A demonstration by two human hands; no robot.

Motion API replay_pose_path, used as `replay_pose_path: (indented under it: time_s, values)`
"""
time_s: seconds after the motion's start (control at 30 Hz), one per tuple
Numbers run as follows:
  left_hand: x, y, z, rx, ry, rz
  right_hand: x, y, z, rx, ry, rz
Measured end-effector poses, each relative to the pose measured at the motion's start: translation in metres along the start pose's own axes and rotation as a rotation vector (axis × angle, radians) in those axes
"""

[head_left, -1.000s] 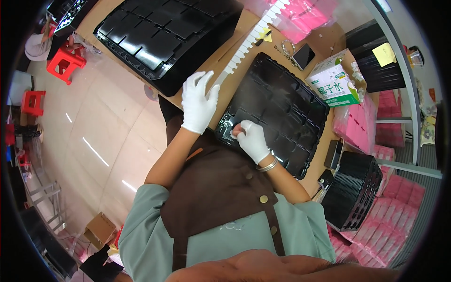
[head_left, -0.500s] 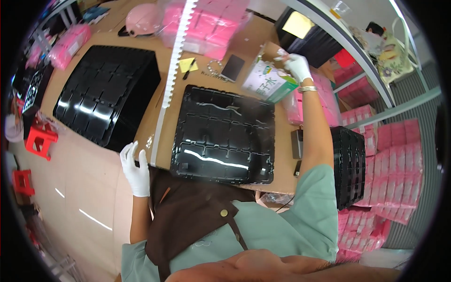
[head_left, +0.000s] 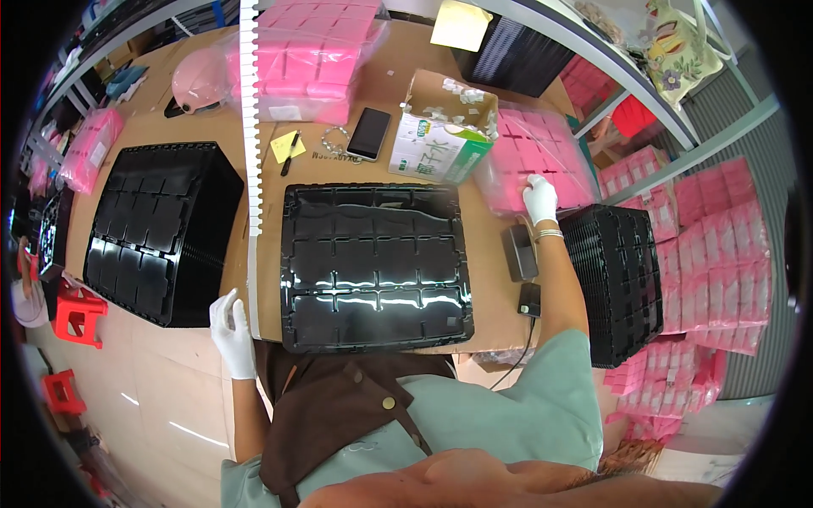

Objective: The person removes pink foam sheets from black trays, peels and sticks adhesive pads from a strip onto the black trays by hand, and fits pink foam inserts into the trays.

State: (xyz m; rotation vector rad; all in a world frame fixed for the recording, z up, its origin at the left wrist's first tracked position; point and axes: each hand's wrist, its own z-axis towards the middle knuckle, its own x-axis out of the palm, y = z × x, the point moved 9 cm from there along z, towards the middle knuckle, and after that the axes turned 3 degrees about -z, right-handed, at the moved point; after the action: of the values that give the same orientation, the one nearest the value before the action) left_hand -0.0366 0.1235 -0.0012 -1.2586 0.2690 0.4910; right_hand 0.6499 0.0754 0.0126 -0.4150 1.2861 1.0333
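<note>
Left hand (head_left: 232, 339) lower left of frame, near surface (head_left: 495, 241) edge: fingers slightly apart, nothing seen in them. Right hand (head_left: 540, 201) right of centre, at lower edge of pink package (head_left: 535, 152): fingers bent, grip cannot be told. Black tray (head_left: 373, 262) flat at centre, neither hand on it. Progress, judged: one tray laid out singly; whether finished, cannot tell. More trays in left stack (head_left: 144, 212), right stack (head_left: 627, 279). Open carton (head_left: 419, 148) upper centre.

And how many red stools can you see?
2, both at the left of the picture: an upper red stool and a lower red stool. More could be hidden from view.
</note>
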Motion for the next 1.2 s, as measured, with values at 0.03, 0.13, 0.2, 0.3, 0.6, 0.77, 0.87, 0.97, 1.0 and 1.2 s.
replay_pose_path:
  time_s: [0.03, 0.13, 0.2, 0.3, 0.6, 0.77, 0.87, 0.97, 1.0, 1.2]
  values:
    - [0.008, -0.007, 0.003, 0.032, 0.020, -0.027, 0.001, -0.001, 0.004, -0.027, -0.039, 0.025]
    - [0.018, -0.035, 0.004, 0.068, 0.034, -0.031, 0.011, -0.036, 0.033, -0.053, -0.104, 0.202]
    - [0.026, -0.050, 0.009, 0.102, 0.074, -0.102, -0.003, -0.112, 0.071, -0.011, -0.270, 0.486]
    - [0.036, -0.028, 0.005, -0.225, 0.172, -0.251, -0.054, -0.166, 0.099, 0.155, -0.355, 0.591]
    - [0.174, -0.103, -0.060, -0.574, 0.977, -1.120, -0.055, 0.241, -0.109, -0.572, 0.346, 0.664]
    - [0.190, -0.060, -0.035, -0.892, 0.868, -0.908, 0.042, 0.311, -0.219, -0.438, 0.859, 0.657]
    - [0.184, -0.015, -0.026, -0.913, 0.731, -0.810, 0.028, 0.330, -0.245, -0.564, 0.674, 0.750]
    - [0.164, 0.003, -0.008, -0.905, 0.601, -0.762, -0.025, 0.300, -0.224, -0.613, 0.128, 0.643]
    - [0.164, 0.011, -0.004, -0.877, 0.617, -0.780, -0.028, 0.271, -0.208, -0.449, 0.063, 0.543]
    - [0.171, 0.015, 0.001, -0.939, 0.687, -0.934, 0.034, 0.094, -0.172, -0.027, 0.559, 0.188]
